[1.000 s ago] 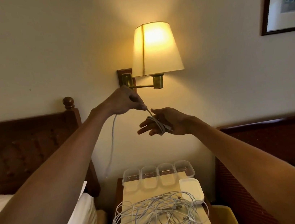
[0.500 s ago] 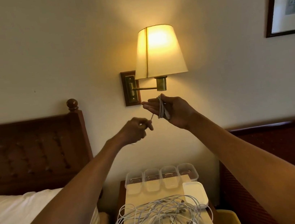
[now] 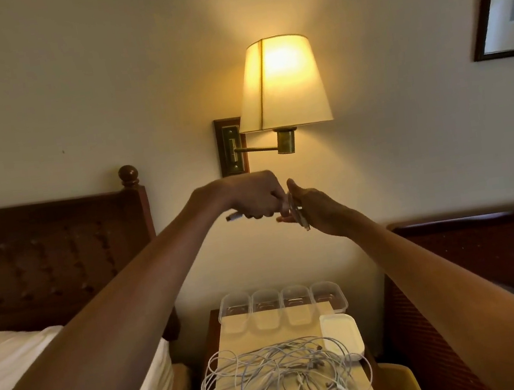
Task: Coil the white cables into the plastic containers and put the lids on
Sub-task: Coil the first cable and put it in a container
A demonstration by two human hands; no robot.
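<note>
L hand [image 3: 254,200] fisted on white cable [image 3: 296,210] tail; R hand [image 3: 315,208] grip holds coil upright. Containers [image 3: 282,303] at surface's far edge, straight below.

Both forearms bare, no sleeves; each hand [image 3: 256,200] ringless

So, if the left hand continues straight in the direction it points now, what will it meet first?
The left hand points rightward at the right hand, which holds the coiled white cable. It would probably meet that coil first; they seem almost touching, though depth is unclear.
</note>
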